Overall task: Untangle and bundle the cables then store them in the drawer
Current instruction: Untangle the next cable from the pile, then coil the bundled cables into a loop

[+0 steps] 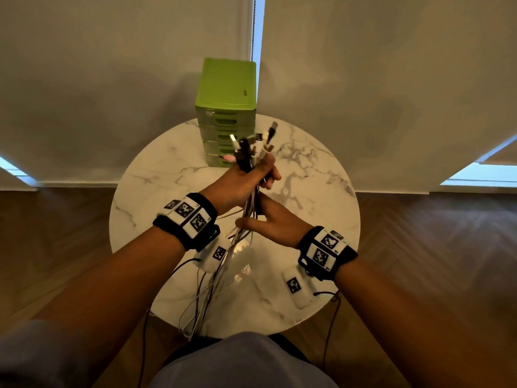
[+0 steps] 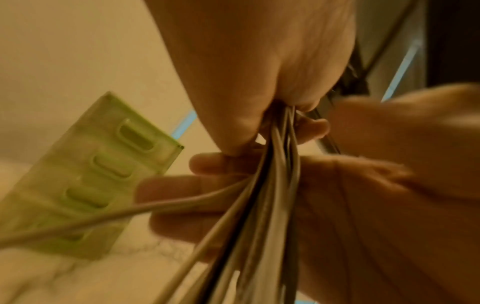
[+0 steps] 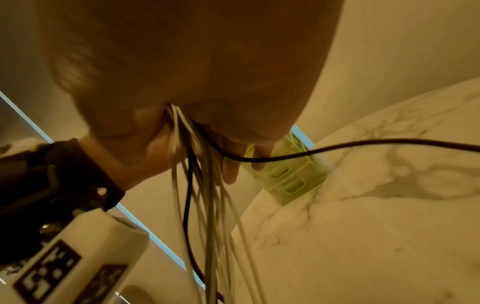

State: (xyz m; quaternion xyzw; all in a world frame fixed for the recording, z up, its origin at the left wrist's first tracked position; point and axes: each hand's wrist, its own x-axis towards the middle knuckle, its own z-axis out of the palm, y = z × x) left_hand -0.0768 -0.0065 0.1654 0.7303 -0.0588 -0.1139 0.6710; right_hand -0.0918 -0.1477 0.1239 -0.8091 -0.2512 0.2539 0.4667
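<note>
White and black cables (image 1: pixel 246 217) bunched upright (plugs topmost) before the shut green drawer unit (image 1: pixel 226 107).

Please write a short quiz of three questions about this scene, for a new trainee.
1. True or false: the left hand grips the cables just below their plugs.
2. Where do the loose cable ends hang? A) inside a drawer B) past the table edge nearest the person C) on top of the green drawer unit
3. Fill in: the right hand holds the cables ____ the left hand.

Key: 1 true; 2 B; 3 below.
</note>
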